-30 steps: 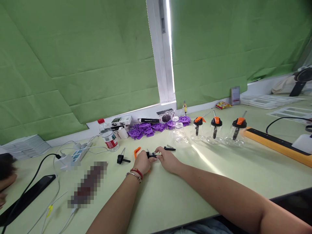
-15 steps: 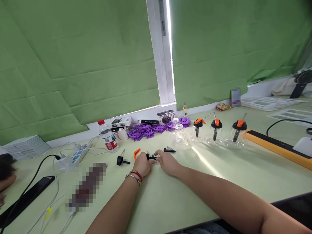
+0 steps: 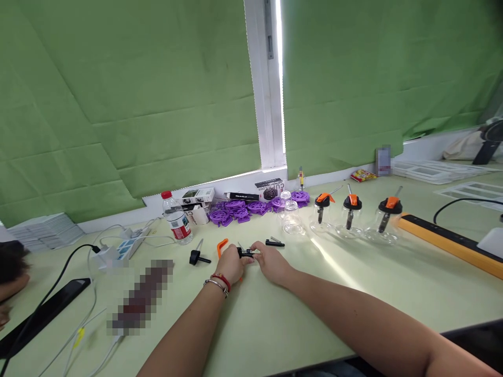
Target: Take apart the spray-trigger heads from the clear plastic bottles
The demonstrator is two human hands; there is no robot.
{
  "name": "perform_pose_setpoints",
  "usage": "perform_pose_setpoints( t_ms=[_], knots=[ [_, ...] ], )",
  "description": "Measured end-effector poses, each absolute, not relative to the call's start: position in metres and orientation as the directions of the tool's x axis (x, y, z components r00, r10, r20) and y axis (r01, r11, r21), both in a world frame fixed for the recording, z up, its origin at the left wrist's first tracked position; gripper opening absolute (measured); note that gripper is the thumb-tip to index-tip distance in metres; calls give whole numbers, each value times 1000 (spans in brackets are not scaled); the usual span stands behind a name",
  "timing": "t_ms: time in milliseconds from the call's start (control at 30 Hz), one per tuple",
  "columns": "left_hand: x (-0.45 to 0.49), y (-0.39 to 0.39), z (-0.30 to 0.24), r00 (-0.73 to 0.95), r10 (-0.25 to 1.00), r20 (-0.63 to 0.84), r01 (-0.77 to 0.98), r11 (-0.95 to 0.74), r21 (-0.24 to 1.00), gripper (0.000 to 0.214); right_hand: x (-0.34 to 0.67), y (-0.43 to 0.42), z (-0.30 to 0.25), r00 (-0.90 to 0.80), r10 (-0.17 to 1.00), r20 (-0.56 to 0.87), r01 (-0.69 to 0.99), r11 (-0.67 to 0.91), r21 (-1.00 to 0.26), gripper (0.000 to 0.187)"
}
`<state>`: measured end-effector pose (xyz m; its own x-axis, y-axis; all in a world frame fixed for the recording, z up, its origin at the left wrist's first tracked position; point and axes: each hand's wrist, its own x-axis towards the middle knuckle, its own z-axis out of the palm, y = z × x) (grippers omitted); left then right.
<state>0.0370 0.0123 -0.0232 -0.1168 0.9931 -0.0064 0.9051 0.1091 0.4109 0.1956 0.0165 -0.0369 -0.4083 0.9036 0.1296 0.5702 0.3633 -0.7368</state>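
My left hand (image 3: pixel 230 265), with a red cord and a metal bangle at the wrist, and my right hand (image 3: pixel 271 262) meet over the pale green table (image 3: pixel 353 283). Both pinch a small black pump part (image 3: pixel 247 253) held between their fingertips. An orange lever piece (image 3: pixel 221 244) lies just left of my left hand. A short black rod with a spring (image 3: pixel 274 242) lies just beyond my right hand. A black cap with a metal tube (image 3: pixel 196 256) rests further left.
Three clear jars with black and orange pump tops (image 3: pixel 349 217) stand at the right, two bare clear jars (image 3: pixel 291 219) beside them. Purple plastic parts (image 3: pixel 239 209), small boxes and a water bottle (image 3: pixel 176 220) line the wall. A power strip with cables (image 3: pixel 129 243) lies left; an orange bar (image 3: pixel 451 241) right.
Both hands stay closed on the black part in the same spot. Only the camera has shifted a little, sliding the scene slightly rightward.
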Motion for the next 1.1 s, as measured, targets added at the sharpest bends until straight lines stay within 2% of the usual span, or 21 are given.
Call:
perform_pose_setpoints(
  t_ms=[667,967,1100],
  knots=[
    [38,12,-23,-112,994,-19,910,110,400,39,196,22,-48,-416,885,210,548,428,-718,23],
    [38,10,-22,-119,993,-19,903,116,413,45,197,21,-42,-380,915,133,540,337,-772,28],
    [39,10,-23,-122,992,24,909,102,404,47,197,26,-47,-371,924,95,531,295,-794,27]
  ],
)
